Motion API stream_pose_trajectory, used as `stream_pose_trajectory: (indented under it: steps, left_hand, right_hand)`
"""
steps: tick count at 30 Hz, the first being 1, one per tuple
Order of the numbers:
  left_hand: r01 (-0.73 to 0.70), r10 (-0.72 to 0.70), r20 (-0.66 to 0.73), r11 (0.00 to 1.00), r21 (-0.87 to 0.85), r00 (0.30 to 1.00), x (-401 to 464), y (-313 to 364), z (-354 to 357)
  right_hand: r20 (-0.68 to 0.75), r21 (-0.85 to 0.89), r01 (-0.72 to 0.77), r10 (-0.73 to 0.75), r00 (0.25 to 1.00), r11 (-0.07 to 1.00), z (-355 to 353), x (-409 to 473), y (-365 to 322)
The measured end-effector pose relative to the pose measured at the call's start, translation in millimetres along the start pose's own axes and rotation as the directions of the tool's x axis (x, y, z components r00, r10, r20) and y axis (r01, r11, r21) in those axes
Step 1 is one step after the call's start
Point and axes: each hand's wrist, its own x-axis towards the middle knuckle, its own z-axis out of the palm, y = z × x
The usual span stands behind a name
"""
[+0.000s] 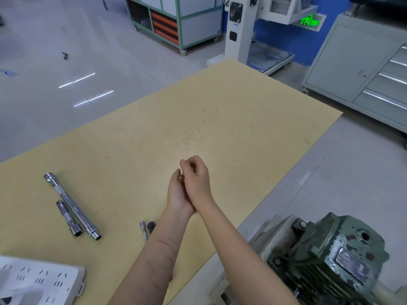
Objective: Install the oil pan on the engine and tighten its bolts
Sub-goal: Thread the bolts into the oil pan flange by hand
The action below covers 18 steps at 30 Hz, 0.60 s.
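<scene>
Above the tan table [220, 111], the left hand [177, 194] is cupped, palm turned inward, with small metal pieces, likely bolts [182, 177], glimpsed in it. The right hand [197, 179] is pressed against it, fingers curled over the same pieces; its exact hold cannot be told. Two long socket extensions [72, 208] are laid at left, a small ratchet [148, 227] beside the left wrist. A green engine [330, 256] is seen at lower right; no oil pan can be made out.
</scene>
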Motion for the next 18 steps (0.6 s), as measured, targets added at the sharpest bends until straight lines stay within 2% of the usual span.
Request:
stream_pose_trajectory:
  steps: [1, 4, 6, 10, 13, 18]
  left_hand:
    - [0.013, -0.013, 0.02, 1.0, -0.013, 1.0, -5, -1, 8]
    - [0.024, -0.023, 0.024, 0.999, -0.031, 0.999, -26, -7, 32]
    - [0.027, -0.026, 0.037, 0.999, -0.024, 0.999, -40, -14, 49]
    - [0.112, -0.096, 0.14, 0.987, -0.112, 0.986, -65, -34, 75]
    - [0.192, -0.166, 0.213, 0.975, -0.108, 0.963, -84, -54, 97]
    - [0.323, -0.302, 0.237, 0.945, -0.054, 0.923, -116, -94, 130]
  right_hand:
    - [0.002, 0.0, 0.039, -0.039, 0.999, 0.999, -4, -3, -11]
    - [-0.043, 0.254, 0.084, -0.076, 0.996, 0.964, -21, -11, -39]
    - [-0.087, 0.345, 0.147, -0.124, 0.988, 0.927, -35, -18, -55]
    - [-0.154, 0.334, 0.292, -0.254, 0.955, 0.896, -65, -38, -87]
    - [-0.233, 0.314, 0.377, -0.315, 0.92, 0.871, -92, -52, -111]
    - [-0.374, 0.285, 0.495, -0.38, 0.846, 0.821, -145, -76, -142]
